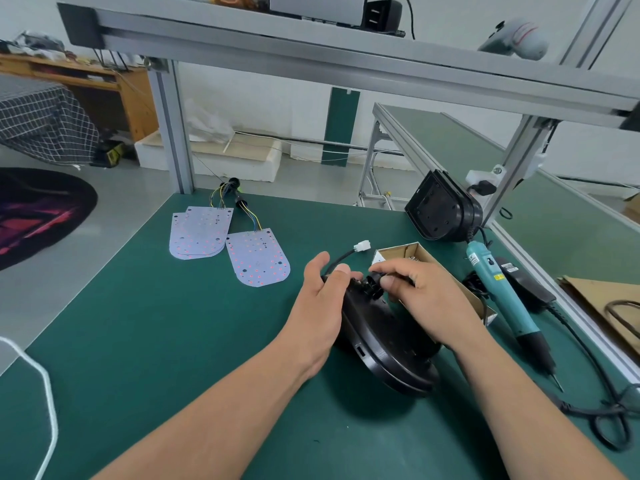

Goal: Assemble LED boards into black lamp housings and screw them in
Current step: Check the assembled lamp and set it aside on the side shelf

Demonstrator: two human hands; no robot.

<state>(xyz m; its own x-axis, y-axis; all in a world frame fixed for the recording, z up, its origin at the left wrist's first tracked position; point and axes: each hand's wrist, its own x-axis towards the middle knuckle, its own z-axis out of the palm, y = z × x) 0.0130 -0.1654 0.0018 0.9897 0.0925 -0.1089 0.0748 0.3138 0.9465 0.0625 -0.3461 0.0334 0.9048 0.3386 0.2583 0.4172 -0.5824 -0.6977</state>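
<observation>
A black lamp housing (384,344) lies on the green bench mat in front of me. My left hand (320,299) grips its far end, thumb on top. My right hand (420,292) pinches a small black fitting (370,284) at that same end. A black cable with a white connector (362,245) rises from between my hands. White LED boards with coloured wires lie to the left: a stacked pair (199,232) and a single one (258,258). A second black housing (443,209) stands on edge at the back right.
A small cardboard box (408,252) sits just behind my right hand. A teal electric screwdriver (502,292) with a black cord lies to the right, near the aluminium frame post (516,164). A white cord (45,386) hangs at the bench's left edge.
</observation>
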